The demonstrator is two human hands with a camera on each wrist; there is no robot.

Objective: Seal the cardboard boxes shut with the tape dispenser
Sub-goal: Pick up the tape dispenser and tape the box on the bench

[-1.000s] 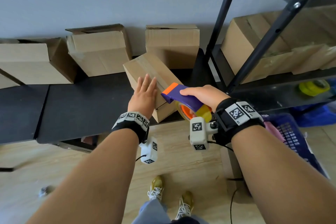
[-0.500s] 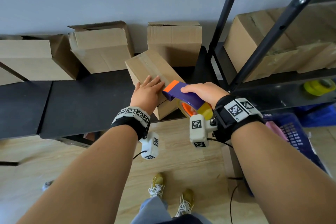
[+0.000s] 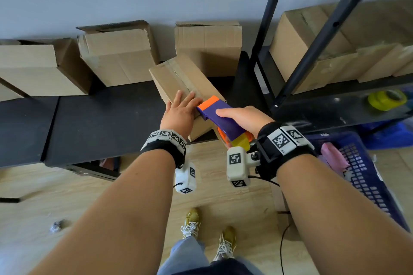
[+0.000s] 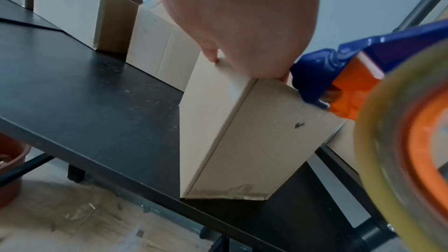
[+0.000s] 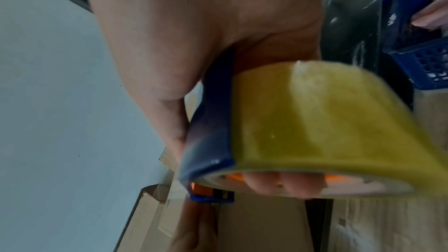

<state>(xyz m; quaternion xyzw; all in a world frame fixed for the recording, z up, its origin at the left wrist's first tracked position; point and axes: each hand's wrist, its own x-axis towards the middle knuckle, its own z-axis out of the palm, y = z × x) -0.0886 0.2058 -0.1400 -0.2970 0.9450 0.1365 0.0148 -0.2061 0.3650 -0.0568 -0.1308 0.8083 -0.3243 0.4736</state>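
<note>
A small closed cardboard box [image 3: 178, 76] [image 4: 244, 131] stands at an angle on the black table [image 3: 100, 123] near its front edge. My left hand [image 3: 182, 110] [image 4: 242, 26] lies flat on the box's near top, fingers straight. My right hand [image 3: 241, 117] grips a purple and orange tape dispenser [image 3: 220, 116] [image 4: 344, 76] [image 5: 211, 122] loaded with a yellowish tape roll [image 5: 315, 118] [image 4: 400, 150]. The dispenser's orange front end sits at the box's near top edge, beside my left fingers.
Three more cardboard boxes [image 3: 118, 56] line the wall behind. A black metal shelf [image 3: 312, 44] at right holds boxes and a yellow tape roll [image 3: 386, 99]. A blue basket [image 3: 366, 167] stands on the floor at right, my feet below.
My left hand's fingers went from curled over the box back to flat on its top. The dispenser's front end has shifted slightly forward along the box top.
</note>
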